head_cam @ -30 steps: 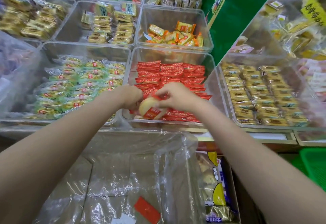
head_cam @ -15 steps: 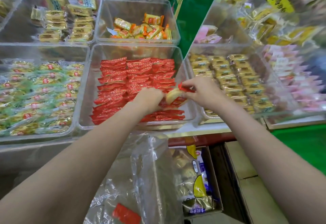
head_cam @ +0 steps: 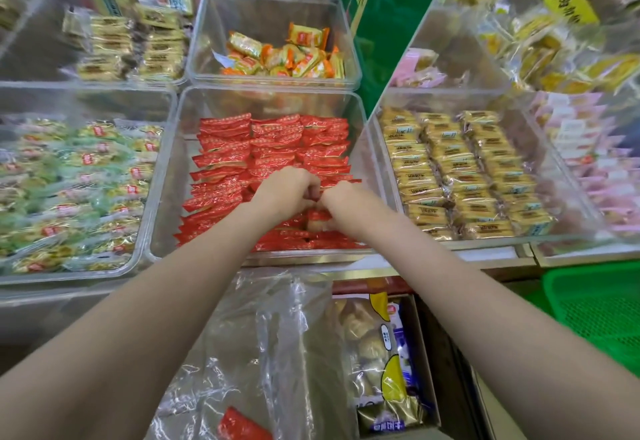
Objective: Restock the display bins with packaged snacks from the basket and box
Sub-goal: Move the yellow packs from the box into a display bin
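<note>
A clear display bin (head_cam: 166, 176) in the middle holds rows of red-wrapped snack packs (head_cam: 273, 142). Over its front part my left hand (head_cam: 287, 188) and my right hand (head_cam: 341, 199) meet, fingers curled. Between and just below them sits one red-wrapped round snack (head_cam: 317, 220), pinched by both hands and lowered onto the front rows. Below the shelf a clear plastic bag (head_cam: 263, 342) lines a box, with one red pack (head_cam: 242, 424) left at its bottom.
Neighbouring bins hold green packs (head_cam: 79, 183), gold packs (head_cam: 460, 169), orange packs (head_cam: 287, 55) and yellow packs (head_cam: 131, 45). A green signboard (head_cam: 384, 24) leans behind. A carton with bagged pastries (head_cam: 381, 356) stands under the shelf, a green basket (head_cam: 599, 311) at right.
Both hands moved back toward the bin's middle front and came closer together, lowering the red snack onto the rows. The camera view shifted slightly.
</note>
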`<state>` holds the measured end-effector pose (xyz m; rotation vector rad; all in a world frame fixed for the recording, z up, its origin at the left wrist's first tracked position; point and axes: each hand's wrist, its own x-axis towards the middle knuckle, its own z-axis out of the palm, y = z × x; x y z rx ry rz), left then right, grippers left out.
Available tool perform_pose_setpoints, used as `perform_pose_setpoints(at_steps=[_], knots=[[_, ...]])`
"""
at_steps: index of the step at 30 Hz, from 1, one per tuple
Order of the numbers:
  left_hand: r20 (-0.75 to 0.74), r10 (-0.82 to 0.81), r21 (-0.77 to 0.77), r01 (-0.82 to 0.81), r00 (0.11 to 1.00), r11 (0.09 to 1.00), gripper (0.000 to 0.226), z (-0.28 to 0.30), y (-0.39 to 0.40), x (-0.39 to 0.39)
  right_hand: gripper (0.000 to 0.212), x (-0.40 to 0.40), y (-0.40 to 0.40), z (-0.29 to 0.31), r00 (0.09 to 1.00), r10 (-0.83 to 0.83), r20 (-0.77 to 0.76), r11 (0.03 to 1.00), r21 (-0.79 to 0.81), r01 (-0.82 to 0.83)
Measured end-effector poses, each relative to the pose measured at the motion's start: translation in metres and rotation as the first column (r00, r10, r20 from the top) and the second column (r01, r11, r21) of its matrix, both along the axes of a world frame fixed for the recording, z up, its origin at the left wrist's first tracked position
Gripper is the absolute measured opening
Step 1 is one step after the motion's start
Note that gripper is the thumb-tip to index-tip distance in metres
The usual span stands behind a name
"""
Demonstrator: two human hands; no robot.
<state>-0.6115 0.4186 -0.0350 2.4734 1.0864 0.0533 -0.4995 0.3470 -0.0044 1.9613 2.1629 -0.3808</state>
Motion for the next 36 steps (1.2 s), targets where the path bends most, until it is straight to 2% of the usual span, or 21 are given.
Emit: perform_pose_setpoints(at_steps=[3, 6, 10, 14, 20, 23, 26, 36], knots=[[0.027, 0.026, -0.064, -0.024, 0.999, 0.998, 0.007, -0.004, -0.004, -0.003, 0.033, -0.007, -0.003, -0.009, 0.996, -0.048, -0.072, 0.999, -0.026, 0.046], [-0.001, 0.001, -0.091, -0.001, 1.0, 0.996, 0.012, -0.001, -0.004, -0.004, 0.032, 0.004, -0.009, -0.003, 0.97, -0.13, -0.206, 0.991, -0.025, 0.128], [-0.034, -0.053, -0.119, 0.048, 0.998, 0.992, 0.015, 0.001, -0.006, -0.005, 0.021, 0.005, -0.008, -0.008, 0.954, -0.227, -0.195, 0.974, -0.045, 0.223], [-0.025, -0.036, -0.042, 0.035, 0.999, 0.998, 0.024, 0.003, -0.011, -0.009, 0.014, -0.006, -0.003, -0.017, 0.94, -0.285, -0.185, 0.958, -0.034, 0.284], [0.141, 0.047, 0.043, -0.054, 0.989, 0.998, 0.028, 0.005, -0.032, -0.026, 0.018, -0.007, -0.01, -0.016, 0.961, -0.252, -0.118, 0.963, 0.063, 0.261], [0.207, 0.063, 0.094, -0.084, 0.976, 0.992, 0.029, 0.015, -0.042, -0.027, 0.021, -0.004, -0.019, -0.007, 0.942, -0.263, -0.208, 0.942, 0.158, 0.297], [0.253, 0.051, 0.125, -0.085, 0.966, 0.989, 0.029, 0.028, -0.052, -0.022, 0.018, 0.001, -0.032, 0.01, 0.9, -0.284, -0.33, 0.915, 0.187, 0.357], [0.216, -0.057, 0.208, 0.011, 0.975, 0.978, 0.03, 0.069, -0.107, 0.025, 0.021, 0.051, -0.108, 0.05, 0.888, -0.304, -0.345, 0.905, 0.188, 0.383]])
